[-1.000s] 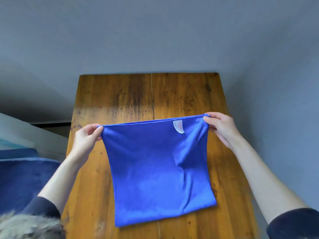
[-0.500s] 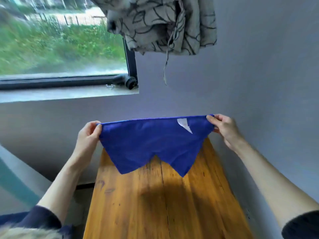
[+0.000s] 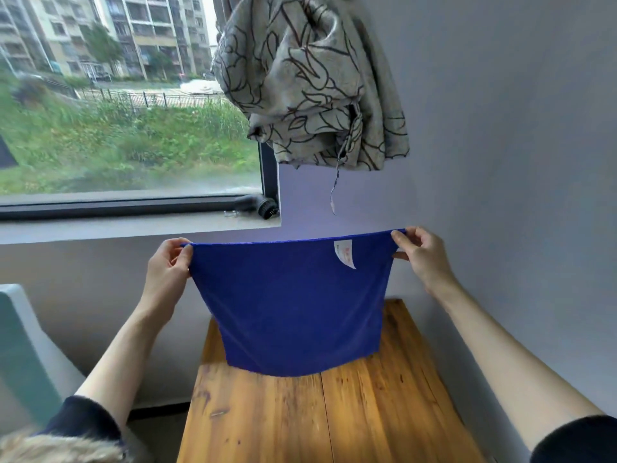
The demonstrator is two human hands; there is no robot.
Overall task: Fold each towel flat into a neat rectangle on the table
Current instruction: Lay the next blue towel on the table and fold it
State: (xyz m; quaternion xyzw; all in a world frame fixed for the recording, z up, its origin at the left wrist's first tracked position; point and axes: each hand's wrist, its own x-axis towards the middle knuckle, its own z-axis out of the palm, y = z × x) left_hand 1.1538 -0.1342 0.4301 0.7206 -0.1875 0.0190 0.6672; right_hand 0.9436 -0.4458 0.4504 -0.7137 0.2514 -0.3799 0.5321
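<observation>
- A white label [image 3: 344, 253] is hanging near the top right corner of the blue towel [image 3: 293, 302]; its faint reddish print is showing too small to be read.
- No other text is showing.

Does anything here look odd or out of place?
Only the curtain: it is bunched into a knotted bundle beside the window, a loose cord dangling. The blue towel hangs evenly from both hands.

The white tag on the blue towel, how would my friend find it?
Start at the wooden table and look up at the blue towel that both hands hold up above it. Follow its top edge toward the right hand. The tag hangs just below that edge, the towel's only white patch.
</observation>
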